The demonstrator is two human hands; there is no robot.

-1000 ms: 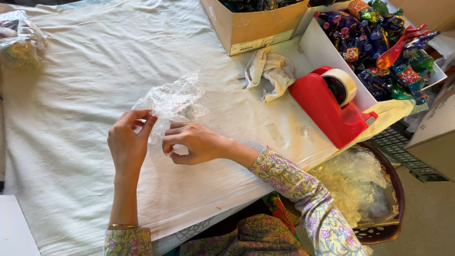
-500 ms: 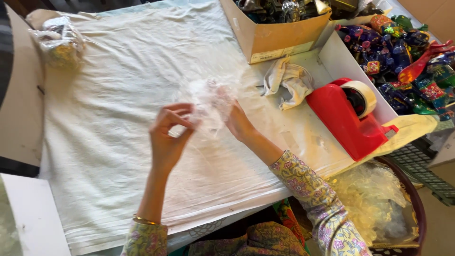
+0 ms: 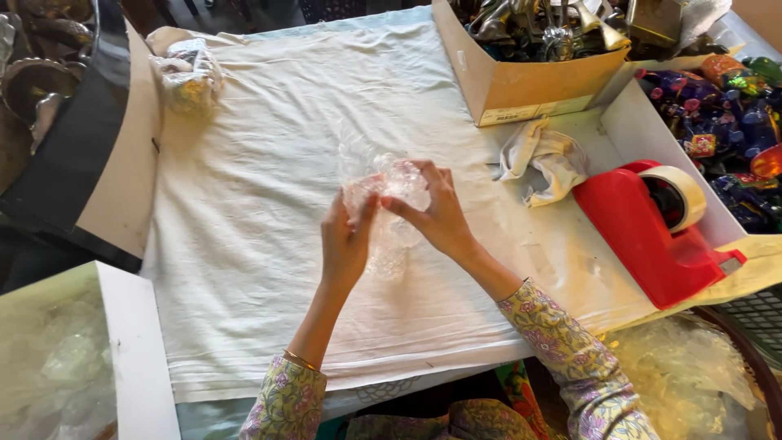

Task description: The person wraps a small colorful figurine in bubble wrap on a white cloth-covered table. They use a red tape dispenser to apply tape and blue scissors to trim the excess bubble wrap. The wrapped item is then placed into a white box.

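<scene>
Left hand point(image 3: 346, 244) and right hand point(image 3: 440, 213) are seen pinched together at the centre of the frame, fingers closed on a crumpled clear plastic wrap point(image 3: 389, 204), which is held just above the white cloth point(image 3: 269, 204) spread over the table. Whether something small is bundled inside the wrap cannot be told; only the glinting film is shown. A slip is the likeliest trouble: thin film can be lost from fingertip pinches, and it could be torn if the two hands pull apart too hard. Towards the lower right, a heap of loose plastic film point(image 3: 684, 367) is piled in a dark basket point(image 3: 762, 358), where a dropped piece could easily be mixed up. At mid right, the red tape dispenser point(image 3: 652, 228) is set well within elbow range and could be knocked by the right forearm. A crumpled cloth point(image 3: 542, 159) is lying just beyond it, and at the upper edge a cardboard box point(image 3: 521, 85) of metal pieces is parked.
</scene>
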